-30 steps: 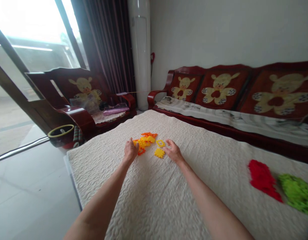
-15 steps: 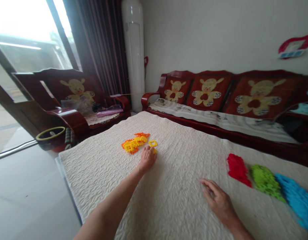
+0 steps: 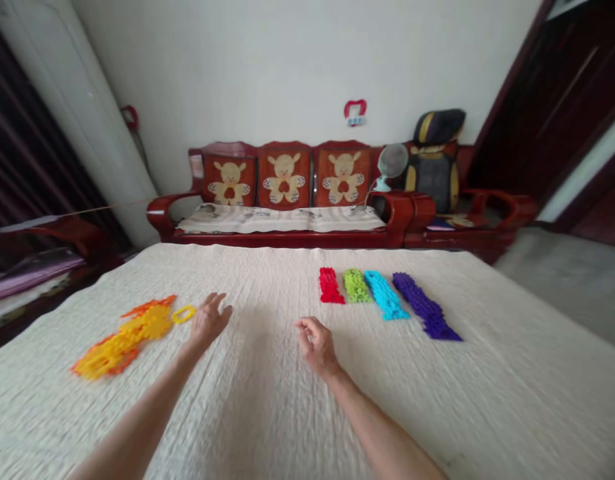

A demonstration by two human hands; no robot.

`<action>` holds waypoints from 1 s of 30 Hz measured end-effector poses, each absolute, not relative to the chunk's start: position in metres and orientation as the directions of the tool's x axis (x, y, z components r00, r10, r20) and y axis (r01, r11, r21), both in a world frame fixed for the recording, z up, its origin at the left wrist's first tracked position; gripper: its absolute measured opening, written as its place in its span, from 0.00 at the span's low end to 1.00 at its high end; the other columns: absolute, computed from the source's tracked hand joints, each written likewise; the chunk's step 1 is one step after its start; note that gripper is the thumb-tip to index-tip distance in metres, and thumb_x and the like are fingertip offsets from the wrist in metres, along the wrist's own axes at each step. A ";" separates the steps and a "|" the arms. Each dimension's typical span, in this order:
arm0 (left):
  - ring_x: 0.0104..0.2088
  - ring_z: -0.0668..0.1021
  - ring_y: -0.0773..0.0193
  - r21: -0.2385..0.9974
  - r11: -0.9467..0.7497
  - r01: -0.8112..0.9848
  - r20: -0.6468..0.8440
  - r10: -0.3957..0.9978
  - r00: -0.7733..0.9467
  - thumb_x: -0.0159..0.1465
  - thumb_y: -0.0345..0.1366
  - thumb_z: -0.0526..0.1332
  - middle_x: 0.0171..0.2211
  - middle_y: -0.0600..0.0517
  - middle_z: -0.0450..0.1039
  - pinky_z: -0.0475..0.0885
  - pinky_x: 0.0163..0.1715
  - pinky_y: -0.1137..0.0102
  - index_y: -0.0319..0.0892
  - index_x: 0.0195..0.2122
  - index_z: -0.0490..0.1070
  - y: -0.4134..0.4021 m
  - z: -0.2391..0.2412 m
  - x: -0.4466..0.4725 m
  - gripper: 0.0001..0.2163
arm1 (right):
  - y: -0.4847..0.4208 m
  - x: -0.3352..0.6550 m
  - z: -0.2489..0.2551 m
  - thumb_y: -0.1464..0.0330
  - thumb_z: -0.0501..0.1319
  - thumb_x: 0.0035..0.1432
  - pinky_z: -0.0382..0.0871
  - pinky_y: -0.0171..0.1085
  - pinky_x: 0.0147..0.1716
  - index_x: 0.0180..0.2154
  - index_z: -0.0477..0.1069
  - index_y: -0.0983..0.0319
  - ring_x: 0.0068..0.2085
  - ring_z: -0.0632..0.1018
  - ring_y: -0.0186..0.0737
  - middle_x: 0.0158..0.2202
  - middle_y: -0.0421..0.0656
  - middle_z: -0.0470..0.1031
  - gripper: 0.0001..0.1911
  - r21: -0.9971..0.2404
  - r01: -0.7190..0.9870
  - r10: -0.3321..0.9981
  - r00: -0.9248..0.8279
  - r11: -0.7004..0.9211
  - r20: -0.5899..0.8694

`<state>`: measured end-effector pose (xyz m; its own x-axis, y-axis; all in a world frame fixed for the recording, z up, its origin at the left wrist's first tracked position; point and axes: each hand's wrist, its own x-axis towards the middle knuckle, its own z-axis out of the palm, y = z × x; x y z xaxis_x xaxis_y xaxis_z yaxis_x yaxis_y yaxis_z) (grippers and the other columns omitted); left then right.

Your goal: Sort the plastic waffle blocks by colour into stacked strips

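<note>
My left hand point(image 3: 210, 321) is just above or on the cream quilted cover, fingers spread and nothing seen in them. Beside its wrist side lies a yellow ring-shaped piece point(image 3: 183, 314). Farther left is a heap of yellow plastic pieces point(image 3: 137, 333), with orange pieces point(image 3: 150, 306) showing along its edges. My right hand point(image 3: 317, 345) hovers near the middle, fingers loosely bent and apart, holding nothing visible. Nearest to it is a bunch of red pieces point(image 3: 330, 287). Green pieces point(image 3: 356, 287), blue pieces point(image 3: 386, 295) and purple pieces point(image 3: 427, 307) follow in a row rightward.
The quilted cover point(image 3: 267, 413) spreads over a wide table. Behind it stands a red wooden sofa point(image 3: 282, 239) with bear-patterned cushions point(image 3: 284, 177). A small fan point(image 3: 392, 161) and a massage-style seat pad point(image 3: 437, 177) are at the back right.
The view has swung right, bringing the purple pieces into sight. My left hand has moved off the yellow pieces and spread its fingers. My right hand stays loosely bent.
</note>
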<state>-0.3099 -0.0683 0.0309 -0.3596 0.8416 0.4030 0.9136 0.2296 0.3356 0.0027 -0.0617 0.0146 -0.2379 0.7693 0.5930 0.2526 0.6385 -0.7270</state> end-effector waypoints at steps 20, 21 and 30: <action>0.46 0.77 0.58 0.754 0.023 0.657 0.078 0.989 -0.124 0.61 0.38 0.58 0.38 0.47 0.79 0.68 0.47 0.69 0.41 0.40 0.77 0.162 0.037 -0.062 0.12 | -0.018 0.046 0.000 0.76 0.53 0.47 0.59 0.49 0.48 0.44 0.67 0.61 0.45 0.69 0.50 0.39 0.47 0.73 0.20 -0.602 0.718 0.861 0.006 0.350 0.508; 0.46 0.77 0.57 0.741 0.010 0.671 0.078 0.992 -0.101 0.61 0.38 0.58 0.37 0.48 0.80 0.68 0.47 0.69 0.42 0.36 0.78 0.161 0.037 -0.063 0.10 | -0.018 0.046 0.002 0.76 0.53 0.48 0.59 0.49 0.48 0.45 0.67 0.61 0.45 0.69 0.50 0.39 0.47 0.73 0.20 -0.610 0.713 0.866 0.008 0.346 0.501; 0.36 0.79 0.64 0.771 -0.070 0.633 0.098 0.995 -0.009 0.59 0.38 0.60 0.33 0.51 0.80 0.72 0.39 0.73 0.43 0.40 0.78 0.130 0.038 -0.070 0.11 | -0.020 0.045 0.005 0.76 0.54 0.49 0.59 0.50 0.50 0.51 0.64 0.66 0.49 0.70 0.52 0.45 0.52 0.72 0.24 -0.643 0.688 0.876 0.021 0.336 0.481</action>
